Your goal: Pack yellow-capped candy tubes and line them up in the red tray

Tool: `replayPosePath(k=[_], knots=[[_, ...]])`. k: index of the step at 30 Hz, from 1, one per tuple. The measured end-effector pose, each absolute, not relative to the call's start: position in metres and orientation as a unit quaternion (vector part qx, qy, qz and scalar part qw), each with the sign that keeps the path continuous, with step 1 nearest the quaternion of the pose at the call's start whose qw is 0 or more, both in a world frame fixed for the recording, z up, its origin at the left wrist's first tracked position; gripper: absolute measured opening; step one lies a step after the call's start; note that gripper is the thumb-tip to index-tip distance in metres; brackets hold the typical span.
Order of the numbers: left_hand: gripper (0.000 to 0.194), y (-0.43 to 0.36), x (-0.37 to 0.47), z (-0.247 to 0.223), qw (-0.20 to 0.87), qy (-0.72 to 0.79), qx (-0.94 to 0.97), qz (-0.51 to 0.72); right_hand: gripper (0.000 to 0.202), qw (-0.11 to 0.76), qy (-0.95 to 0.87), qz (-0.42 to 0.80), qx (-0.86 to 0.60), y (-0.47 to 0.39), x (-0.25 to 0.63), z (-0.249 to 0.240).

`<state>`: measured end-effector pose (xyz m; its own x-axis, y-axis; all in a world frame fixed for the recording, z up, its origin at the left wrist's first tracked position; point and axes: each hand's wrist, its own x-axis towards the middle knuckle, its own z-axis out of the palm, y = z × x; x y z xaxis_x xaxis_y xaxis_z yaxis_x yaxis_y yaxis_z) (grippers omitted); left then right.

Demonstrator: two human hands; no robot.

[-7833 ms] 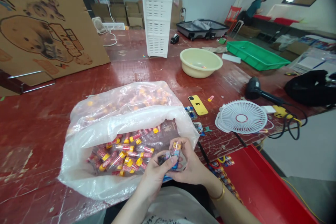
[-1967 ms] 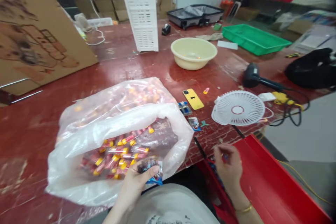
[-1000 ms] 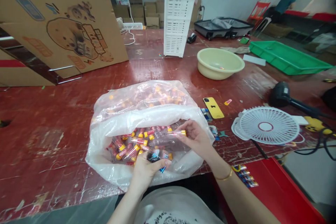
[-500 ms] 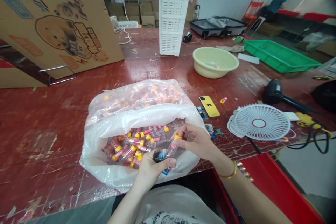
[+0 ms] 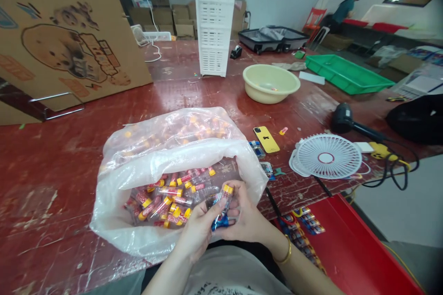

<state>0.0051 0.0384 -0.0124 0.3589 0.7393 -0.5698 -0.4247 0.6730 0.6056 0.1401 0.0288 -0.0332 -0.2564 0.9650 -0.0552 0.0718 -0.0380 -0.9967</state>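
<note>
A clear tube with a yellow cap stands tilted between my hands, cap uppermost. My left hand is closed on it, with the thumb along its side. My right hand is curled round the other side, fingers against the tube and a small blue packet at its lower end. Whether the packet is inside or against the tube I cannot tell. Just behind my hands, an open white plastic bag holds many more yellow-capped tubes with red and pink labels.
Right of the bag lie a yellow phone, small packets, a white fan and a black hair dryer. Behind are a pale basin, green tray, white crate and carton. A red bin stands below the edge.
My right hand has moved down from the yellow cap and wrapped round the tube and blue packet. The tube is now between both hands. The view has shifted slightly right.
</note>
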Motion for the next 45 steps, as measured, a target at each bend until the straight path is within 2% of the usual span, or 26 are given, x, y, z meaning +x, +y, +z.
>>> replayPosePath(k=[3, 9, 14, 25, 28, 32, 36, 39, 41, 43, 45], knots=[[0.021, 0.038, 0.01, -0.014, 0.806, 0.427, 0.174, 0.371, 0.084, 0.411, -0.55, 0.548, -0.478, 0.026, 0.139, -0.036], [0.026, 0.042, 0.011, -0.015, 0.795, 0.444, 0.199, 0.363, 0.064, 0.427, -0.566, 0.52, -0.476, 0.026, 0.139, -0.04], [0.02, 0.038, 0.004, -0.022, 0.779, 0.443, 0.261, 0.36, 0.062, 0.442, -0.61, 0.419, -0.507, 0.027, 0.142, -0.041], [0.022, 0.035, 0.005, -0.022, 0.774, 0.449, 0.245, 0.374, 0.066, 0.46, -0.599, 0.452, -0.475, 0.023, 0.141, -0.038], [0.023, 0.035, 0.006, -0.023, 0.756, 0.459, 0.262, 0.385, 0.062, 0.496, -0.543, 0.501, -0.457, 0.026, 0.148, -0.038], [0.026, 0.031, 0.015, -0.026, 0.737, 0.469, 0.305, 0.38, 0.04, 0.588, -0.356, 0.561, -0.462, 0.024, 0.156, -0.041], [0.033, 0.024, 0.036, -0.029, 0.745, 0.47, 0.336, 0.333, 0.045, 0.617, -0.252, 0.571, -0.479, 0.005, 0.164, -0.038], [0.038, 0.022, 0.052, -0.029, 0.767, 0.48, 0.309, 0.295, 0.039, 0.669, -0.199, 0.502, -0.511, -0.018, 0.194, -0.045], [0.038, 0.021, 0.058, -0.028, 0.786, 0.491, 0.266, 0.266, 0.036, 0.686, -0.164, 0.382, -0.597, -0.038, 0.236, -0.061], [0.038, 0.021, 0.06, -0.028, 0.8, 0.493, 0.235, 0.249, 0.037, 0.646, -0.12, 0.229, -0.719, -0.059, 0.29, -0.089], [0.042, 0.021, 0.059, -0.03, 0.808, 0.486, 0.231, 0.24, 0.036, 0.598, -0.065, 0.166, -0.781, -0.079, 0.343, -0.124]])
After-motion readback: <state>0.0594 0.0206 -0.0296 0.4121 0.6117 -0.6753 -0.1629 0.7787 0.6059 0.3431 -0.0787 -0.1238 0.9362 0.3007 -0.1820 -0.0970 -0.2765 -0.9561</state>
